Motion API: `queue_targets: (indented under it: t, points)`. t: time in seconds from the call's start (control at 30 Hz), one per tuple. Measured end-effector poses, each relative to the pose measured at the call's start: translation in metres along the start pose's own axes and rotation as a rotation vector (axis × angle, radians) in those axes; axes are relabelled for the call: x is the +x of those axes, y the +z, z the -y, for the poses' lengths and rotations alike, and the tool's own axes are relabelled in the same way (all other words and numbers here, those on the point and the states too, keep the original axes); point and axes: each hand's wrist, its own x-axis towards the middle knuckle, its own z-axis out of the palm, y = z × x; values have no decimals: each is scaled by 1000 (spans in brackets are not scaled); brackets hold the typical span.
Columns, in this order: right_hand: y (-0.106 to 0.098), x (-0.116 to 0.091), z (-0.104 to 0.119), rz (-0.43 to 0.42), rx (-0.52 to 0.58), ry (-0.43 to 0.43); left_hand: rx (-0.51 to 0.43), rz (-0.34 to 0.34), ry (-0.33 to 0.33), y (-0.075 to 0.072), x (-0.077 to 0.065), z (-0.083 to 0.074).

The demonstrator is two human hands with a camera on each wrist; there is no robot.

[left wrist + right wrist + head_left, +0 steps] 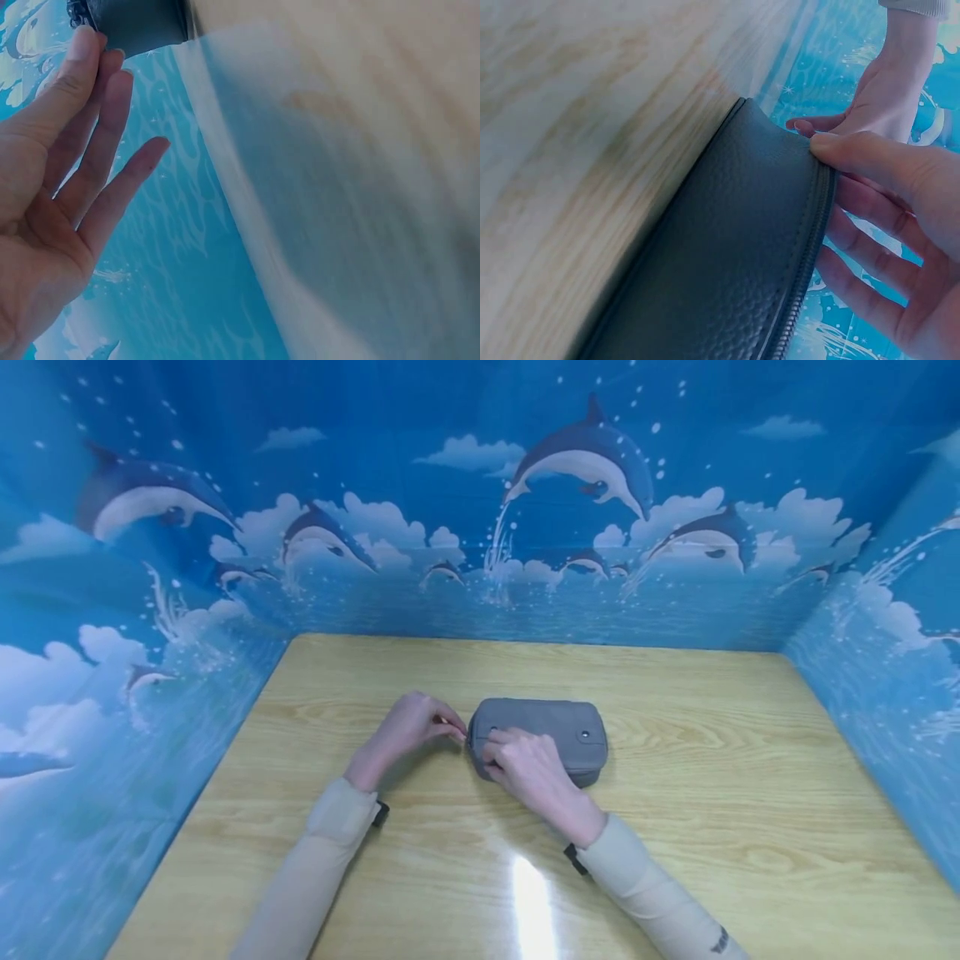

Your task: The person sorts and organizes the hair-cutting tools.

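Note:
A grey leather-look pouch (558, 727) lies flat in the middle of the wooden table (712, 777). My right hand (517, 764) grips its left front part: in the right wrist view the thumb lies on top by the zipper (804, 251) and the fingers (870, 247) curl round the edge of the pouch (720, 277). My left hand (420, 727) reaches to the pouch's left end. In the left wrist view its fingers (82, 112) are nearly straight, with the tips touching the pouch (139, 26). The left thumb is hidden.
Blue panels printed with dolphins (585, 460) and clouds wall the table at the back and both sides. A bright light glare (528, 902) lies on the wood near the front edge. Bare tabletop surrounds the pouch on every side.

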Motion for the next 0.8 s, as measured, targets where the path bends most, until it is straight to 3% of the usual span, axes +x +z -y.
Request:
queue_targets:
  t: [0.43, 0.8]
  points:
    - [-1, 0, 1, 5, 4, -3, -28, 39, -57, -5, 25, 16]
    - [1, 0, 2, -36, -36, -23, -34, 52, -105, -4, 36, 20]
